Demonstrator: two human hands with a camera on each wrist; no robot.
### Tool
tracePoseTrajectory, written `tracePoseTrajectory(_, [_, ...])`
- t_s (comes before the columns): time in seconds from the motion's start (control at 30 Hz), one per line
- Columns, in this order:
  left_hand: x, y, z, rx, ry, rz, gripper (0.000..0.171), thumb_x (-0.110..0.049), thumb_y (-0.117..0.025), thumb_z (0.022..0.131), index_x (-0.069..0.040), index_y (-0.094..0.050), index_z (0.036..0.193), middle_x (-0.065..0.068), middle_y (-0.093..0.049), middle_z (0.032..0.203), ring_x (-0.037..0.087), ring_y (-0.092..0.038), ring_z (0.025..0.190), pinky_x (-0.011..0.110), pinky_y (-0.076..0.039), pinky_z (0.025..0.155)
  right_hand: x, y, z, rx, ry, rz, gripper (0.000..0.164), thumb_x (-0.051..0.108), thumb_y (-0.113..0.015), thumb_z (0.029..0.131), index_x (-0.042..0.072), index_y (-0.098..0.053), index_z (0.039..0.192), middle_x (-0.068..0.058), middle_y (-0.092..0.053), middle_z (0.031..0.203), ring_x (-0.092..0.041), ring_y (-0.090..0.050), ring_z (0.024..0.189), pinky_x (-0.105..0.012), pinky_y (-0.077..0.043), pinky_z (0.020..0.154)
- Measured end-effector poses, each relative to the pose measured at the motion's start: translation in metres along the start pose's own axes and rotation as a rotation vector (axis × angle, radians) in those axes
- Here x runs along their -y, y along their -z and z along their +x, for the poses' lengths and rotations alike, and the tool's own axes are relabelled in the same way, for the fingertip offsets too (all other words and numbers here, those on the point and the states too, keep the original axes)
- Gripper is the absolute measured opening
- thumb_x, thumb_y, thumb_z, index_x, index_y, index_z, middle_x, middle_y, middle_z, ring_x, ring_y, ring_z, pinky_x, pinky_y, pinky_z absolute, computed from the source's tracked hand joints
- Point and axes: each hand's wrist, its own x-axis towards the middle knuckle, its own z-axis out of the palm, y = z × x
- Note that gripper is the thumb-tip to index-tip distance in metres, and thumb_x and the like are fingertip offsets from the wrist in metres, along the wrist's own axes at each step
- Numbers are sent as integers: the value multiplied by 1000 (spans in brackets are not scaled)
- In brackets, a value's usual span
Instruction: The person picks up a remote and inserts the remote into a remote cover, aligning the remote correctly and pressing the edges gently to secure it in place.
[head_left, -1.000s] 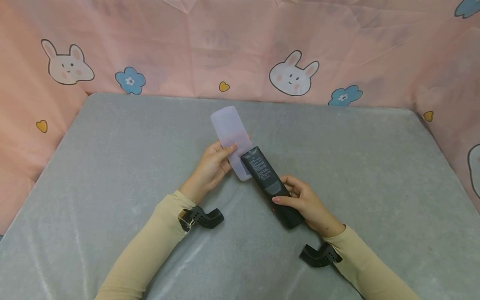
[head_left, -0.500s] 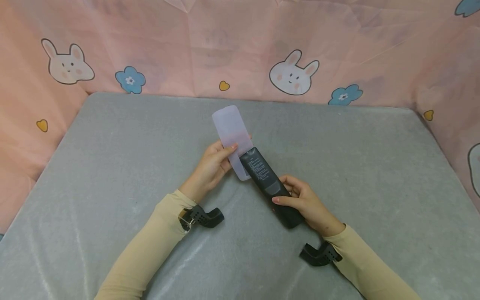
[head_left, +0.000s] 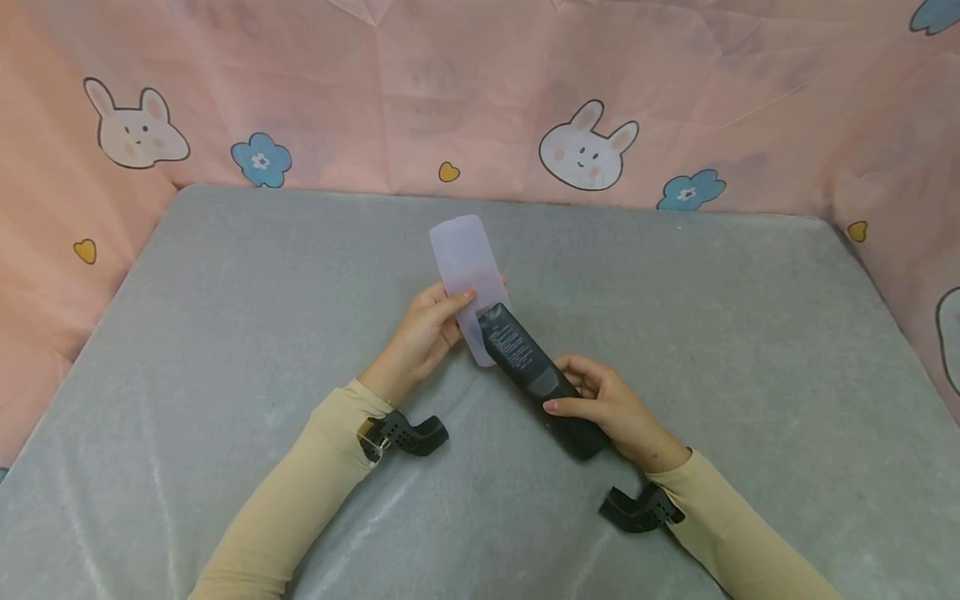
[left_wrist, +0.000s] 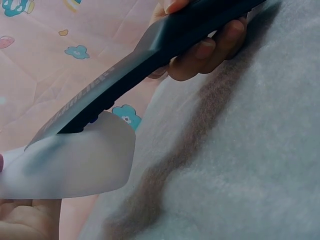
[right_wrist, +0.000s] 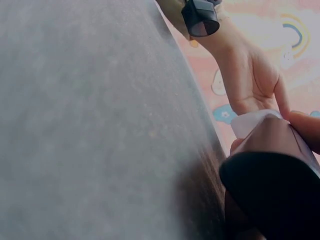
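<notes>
A translucent pale-purple sleeve, like a soft remote cover, is pinched by my left hand, thumb on top and fingers beneath. My right hand grips the lower half of a black remote control, whose printed back faces up. In the left wrist view, small raised buttons show along the underside of the remote. The remote's far end meets the near part of the cover; a dark shape shows faintly through the cover there. How deep that end sits is hard to tell. Both things are held above the table.
Grey cloth covers the table. A pink curtain with rabbits and flowers hangs behind it and at both sides. A black wrist camera mount sits on the left wrist, and another mount on the right.
The cover has turned slightly and shifted a little to the right and nearer. The remote's far end has moved slightly left and down. Both hands keep their hold.
</notes>
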Motion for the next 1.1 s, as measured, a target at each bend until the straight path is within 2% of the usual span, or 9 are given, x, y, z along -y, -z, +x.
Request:
tracePoseTrajectory(0.23, [1,1,1,9,17,26,38,1,-39,98,13,-38,134,28,-43,135,19,-59,110,34,-43,99,0,0,0,26,26,-8,26,-1,-68,81,-3,-56,105,-6,-67,91,-16,-62,75,-27,-52,66])
tracePoseTrajectory(0.4, [0,0,0,-9,38,62,37,0,-41,98,13,-41,132,27,-47,133,18,-61,105,34,-44,97,0,1,0,40,19,-24,29,-1,-68,81,-6,-57,107,-5,-68,93,-15,-62,77,-26,-52,68])
tracePoseTrajectory(0.67, [-1,-6,-2,-31,53,268,33,-4,-46,97,12,-50,125,22,-57,123,12,-62,97,31,-46,93,1,4,0,87,-30,-57,37,0,-69,79,-10,-59,114,-9,-67,98,-16,-64,81,-26,-52,70])
tracePoseTrajectory(0.8, [0,-8,-4,-50,66,348,31,-5,-49,95,13,-54,120,18,-67,108,10,-62,85,26,-49,81,2,5,-1,143,-45,-70,40,2,-70,80,-10,-59,117,-11,-69,97,-15,-64,79,-26,-53,67])
tracePoseTrajectory(0.9, [1,-10,-5,-40,76,371,31,-6,-50,95,14,-55,119,18,-68,103,9,-62,79,24,-50,72,2,5,-1,182,-46,-75,40,3,-69,81,-10,-59,118,-11,-70,96,-14,-64,77,-26,-53,65])
tracePoseTrajectory(1.0, [2,-11,-6,5,59,361,32,-6,-47,96,14,-54,120,24,-63,112,10,-62,85,24,-50,75,2,5,-1,195,-49,-71,40,3,-68,83,-11,-58,119,-12,-69,97,-14,-64,78,-26,-54,66])
tracePoseTrajectory(1.1, [3,-12,-6,6,41,365,32,-6,-47,97,13,-54,121,24,-62,114,10,-61,88,24,-49,78,3,4,-2,179,-73,-70,38,6,-68,84,-9,-59,117,-12,-69,98,-16,-64,79,-28,-54,66])
